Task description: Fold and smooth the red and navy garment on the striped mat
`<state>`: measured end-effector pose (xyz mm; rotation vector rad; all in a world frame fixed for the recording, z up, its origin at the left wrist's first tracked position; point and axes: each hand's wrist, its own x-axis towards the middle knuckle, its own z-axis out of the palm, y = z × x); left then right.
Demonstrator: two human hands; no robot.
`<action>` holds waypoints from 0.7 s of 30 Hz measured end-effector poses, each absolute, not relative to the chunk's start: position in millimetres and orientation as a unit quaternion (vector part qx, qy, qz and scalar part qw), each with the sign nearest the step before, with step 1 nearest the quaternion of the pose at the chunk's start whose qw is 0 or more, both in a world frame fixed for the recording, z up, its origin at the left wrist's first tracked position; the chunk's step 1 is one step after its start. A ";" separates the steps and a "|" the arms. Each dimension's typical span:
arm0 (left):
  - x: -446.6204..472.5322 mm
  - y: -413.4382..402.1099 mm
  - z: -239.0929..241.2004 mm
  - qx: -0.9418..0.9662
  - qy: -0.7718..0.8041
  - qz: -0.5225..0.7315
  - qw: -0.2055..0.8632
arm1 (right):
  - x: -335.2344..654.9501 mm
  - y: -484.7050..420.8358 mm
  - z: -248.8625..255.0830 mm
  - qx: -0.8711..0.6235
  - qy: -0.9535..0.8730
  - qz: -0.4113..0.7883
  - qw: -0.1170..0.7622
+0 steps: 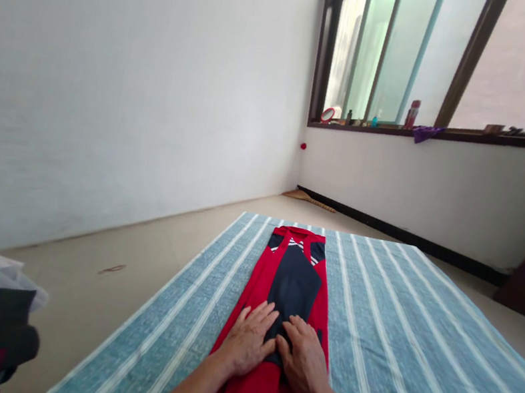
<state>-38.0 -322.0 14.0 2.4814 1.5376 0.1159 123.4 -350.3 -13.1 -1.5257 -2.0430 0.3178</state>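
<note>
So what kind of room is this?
Probably a plain room in a home. A striped blue sheet covers a flat surface, both hands, left and right, rest on a folded red and navy garment, and bottles stand on the windowsill.

Soft daylight enters through the window at upper right, leaving the white wall evenly bright. Shadows are faint. The panes glare pale and washed out. Straight lines bow toward the edges; far sill items blur.
</note>
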 end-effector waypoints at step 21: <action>-36.9 -323.5 18.1 0.839 0.533 0.051 0.102 | 124.0 -348.2 -13.6 -0.555 -0.768 0.126 0.294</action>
